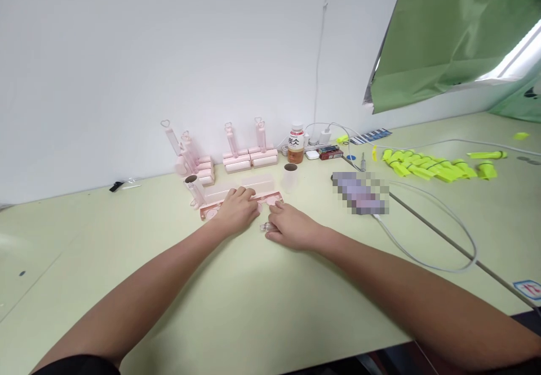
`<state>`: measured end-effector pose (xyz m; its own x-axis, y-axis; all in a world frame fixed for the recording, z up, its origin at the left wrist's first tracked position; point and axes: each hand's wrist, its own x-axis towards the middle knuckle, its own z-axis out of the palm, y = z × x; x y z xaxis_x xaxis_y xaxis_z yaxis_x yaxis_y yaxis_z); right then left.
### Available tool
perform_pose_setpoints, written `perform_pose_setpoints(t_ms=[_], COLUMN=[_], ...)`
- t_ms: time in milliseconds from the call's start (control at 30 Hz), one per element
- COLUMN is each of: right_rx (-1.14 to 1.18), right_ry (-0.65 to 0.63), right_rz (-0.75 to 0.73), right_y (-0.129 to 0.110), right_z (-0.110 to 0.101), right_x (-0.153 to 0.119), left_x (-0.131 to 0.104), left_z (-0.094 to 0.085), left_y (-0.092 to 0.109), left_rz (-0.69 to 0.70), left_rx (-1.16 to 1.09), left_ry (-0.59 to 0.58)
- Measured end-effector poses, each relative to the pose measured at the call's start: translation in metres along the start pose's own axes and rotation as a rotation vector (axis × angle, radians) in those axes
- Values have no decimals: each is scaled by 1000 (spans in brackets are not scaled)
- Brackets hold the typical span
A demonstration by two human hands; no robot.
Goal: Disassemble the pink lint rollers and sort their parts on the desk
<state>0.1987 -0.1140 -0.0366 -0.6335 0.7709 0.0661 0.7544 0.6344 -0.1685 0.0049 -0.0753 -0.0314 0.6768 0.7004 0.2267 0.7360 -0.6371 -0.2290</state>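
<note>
My left hand (240,210) rests with bent fingers over a long pink strip (208,214) that carries round pale discs; its fingertips are partly hidden. Closed fingers of my right hand (293,227) are around a small clear, ridged piece (266,227), mostly covered, so its kind does not show. The right fingertips are by the strip's right end. Just behind lies a translucent pale pink cover (258,183). On either side of it are a roll with a dark core (290,177) and a tilted pink handled piece with another roll (195,188).
Several pink rollers with heart-topped handles (261,138) line the wall. Right of them are a bottle (296,148), a red box (331,153) and a charger (324,136). A phone (359,193) with a looping white cable (439,268) and yellow pieces (431,166) occupy the right side.
</note>
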Motion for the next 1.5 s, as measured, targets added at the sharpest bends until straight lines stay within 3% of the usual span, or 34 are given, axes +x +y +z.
perform_pose_setpoints(t_ms=[367, 667, 833, 967, 1033, 1167, 1233, 1367, 1500], right_rx=[34, 48, 86, 329, 436, 519, 532, 556, 647], right_ry=[-9, 45, 55, -6, -27, -49, -31, 15, -35], right_rz=[15, -24, 39, 62, 71, 147, 156, 176, 92], right_y=[-1, -1, -8, -18, -19, -8, -3, -8, -18], right_z=[2, -1, -11, -17, -19, -19, -17, -7, -2], right_x=[2, 1, -7, -16, -19, -19, -17, -15, -15], left_x=[-1, -3, -25, -44, -48, -48, -46, -42, -42], left_z=[10, 0, -18, -23, -22, -19, -17, -11, -7], left_y=[-10, -1, 38, 64, 64, 50, 47, 55, 68], left_rz=[14, -49, -263, -374, -413, -570, -647, -676, -660], left_rx=[26, -40, -439, -754, -879, -1119, -1343, -1795, -1884], left_ry=[9, 65, 234, 103, 128, 367, 418, 295, 180])
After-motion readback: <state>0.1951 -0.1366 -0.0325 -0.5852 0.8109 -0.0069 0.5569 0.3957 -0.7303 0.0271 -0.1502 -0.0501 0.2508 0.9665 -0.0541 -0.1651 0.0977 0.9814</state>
